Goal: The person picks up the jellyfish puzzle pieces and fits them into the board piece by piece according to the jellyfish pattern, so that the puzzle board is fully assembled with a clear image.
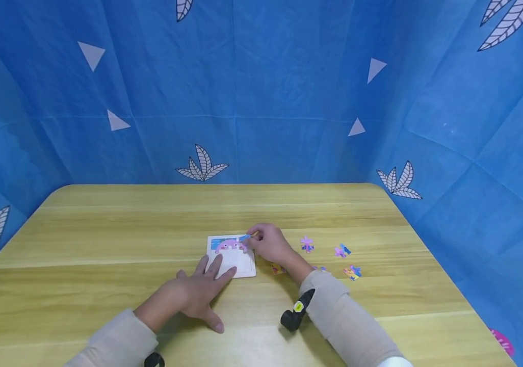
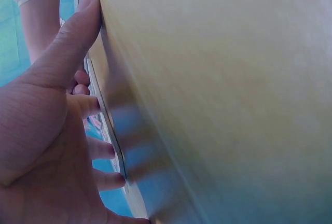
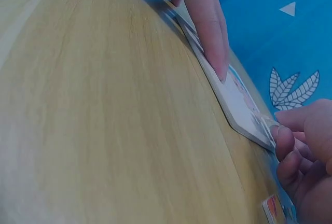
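A white jigsaw tray [image 1: 245, 265] lies flat on the table, its upper part filled with a pink cartoon face [image 1: 230, 244] on blue. My left hand [image 1: 199, 291] is spread out, fingertips resting on the tray's lower left part and thumb out to the side. In the left wrist view, the straight fingers of the left hand [image 2: 46, 136] meet the tray's edge. At the tray's upper right corner, my right hand [image 1: 270, 245] pinches a blue and orange puzzle piece [image 1: 245, 237]. The right wrist view shows thumb and fingertips of the right hand [image 3: 308, 151] together; the piece is mostly hidden.
Loose puzzle pieces lie right of the tray: a pink one [image 1: 307, 244], a pink and blue one [image 1: 342, 251], a yellow and blue one [image 1: 352, 272]. An orange piece [image 1: 277, 268] sits beneath the right wrist. A blue curtain [image 1: 266, 92] hangs behind the wooden table [image 1: 119, 219].
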`<state>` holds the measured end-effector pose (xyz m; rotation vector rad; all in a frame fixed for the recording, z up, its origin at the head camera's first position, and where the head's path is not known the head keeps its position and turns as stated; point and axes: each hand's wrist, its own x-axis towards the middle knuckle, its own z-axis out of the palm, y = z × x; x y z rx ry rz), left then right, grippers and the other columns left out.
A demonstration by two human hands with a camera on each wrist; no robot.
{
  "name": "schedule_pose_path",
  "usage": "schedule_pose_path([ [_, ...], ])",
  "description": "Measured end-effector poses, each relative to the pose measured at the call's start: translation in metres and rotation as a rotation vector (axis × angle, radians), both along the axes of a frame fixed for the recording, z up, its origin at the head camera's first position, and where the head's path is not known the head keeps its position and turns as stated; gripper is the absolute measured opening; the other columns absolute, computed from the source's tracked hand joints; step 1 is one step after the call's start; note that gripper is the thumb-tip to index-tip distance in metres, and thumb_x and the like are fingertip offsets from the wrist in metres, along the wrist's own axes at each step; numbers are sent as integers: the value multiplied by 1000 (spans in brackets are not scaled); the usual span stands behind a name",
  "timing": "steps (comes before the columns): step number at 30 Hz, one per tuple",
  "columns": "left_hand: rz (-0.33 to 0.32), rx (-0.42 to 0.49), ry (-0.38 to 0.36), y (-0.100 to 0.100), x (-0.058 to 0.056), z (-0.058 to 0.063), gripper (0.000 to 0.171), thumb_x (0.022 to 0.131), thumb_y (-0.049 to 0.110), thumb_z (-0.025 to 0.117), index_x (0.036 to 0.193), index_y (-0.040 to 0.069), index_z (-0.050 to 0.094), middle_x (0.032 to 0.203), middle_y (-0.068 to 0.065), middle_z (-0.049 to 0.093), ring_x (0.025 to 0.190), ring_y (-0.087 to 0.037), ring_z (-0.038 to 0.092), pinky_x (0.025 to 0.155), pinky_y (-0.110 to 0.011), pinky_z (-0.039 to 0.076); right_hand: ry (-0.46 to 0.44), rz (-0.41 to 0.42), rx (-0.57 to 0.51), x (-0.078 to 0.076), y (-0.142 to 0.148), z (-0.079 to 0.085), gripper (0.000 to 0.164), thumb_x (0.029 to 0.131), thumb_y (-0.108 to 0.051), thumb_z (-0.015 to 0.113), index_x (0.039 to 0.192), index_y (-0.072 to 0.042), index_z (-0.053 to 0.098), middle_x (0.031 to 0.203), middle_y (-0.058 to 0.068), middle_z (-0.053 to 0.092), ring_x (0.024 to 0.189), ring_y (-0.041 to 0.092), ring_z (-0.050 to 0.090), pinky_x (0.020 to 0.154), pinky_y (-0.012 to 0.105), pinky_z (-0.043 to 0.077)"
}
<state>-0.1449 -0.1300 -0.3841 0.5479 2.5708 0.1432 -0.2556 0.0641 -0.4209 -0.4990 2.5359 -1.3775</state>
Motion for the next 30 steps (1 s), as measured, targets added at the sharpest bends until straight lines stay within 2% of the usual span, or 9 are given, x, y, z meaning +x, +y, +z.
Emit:
schedule_pose_path([
  [10, 5, 12, -1, 0, 1, 1, 115, 62, 65, 73, 152, 22, 16, 157, -20, 2, 142, -45, 2, 92, -79, 21, 17, -31, 87, -2, -7, 0, 29, 89, -19, 65, 110, -1, 63, 76, 4, 63, 59, 13, 60, 50, 24, 45],
  [16, 4, 14, 1, 0, 1, 1, 115, 62, 65, 73, 152, 22, 16, 157, -20, 2, 142, -46, 2, 92, -78, 21, 17, -73, 137, -3, -12, 3, 24, 86, -19, 67, 103, -3, 65, 74, 4, 61, 60, 12, 56, 51, 23, 44],
  [26, 1, 9, 4, 1, 1, 2, 115, 62, 66, 73, 152, 22, 16, 157, -20, 2, 142, -45, 2, 93, -78, 21, -35, -119, 176, -6, -15, 6, 23, 83, -21, 71, 99, -7, 64, 83, 5, 63, 70, 16, 58, 58, 26, 49],
  [30, 1, 6, 2, 1, 1, 3, 115, 62, 66, 73, 152, 22, 15, 157, -20, 1, 142, -45, 2, 93, -78, 21, -57, -123, 197, -7, -15, 8, 24, 83, -24, 72, 98, -8, 62, 83, 5, 62, 70, 17, 58, 58, 27, 49],
])
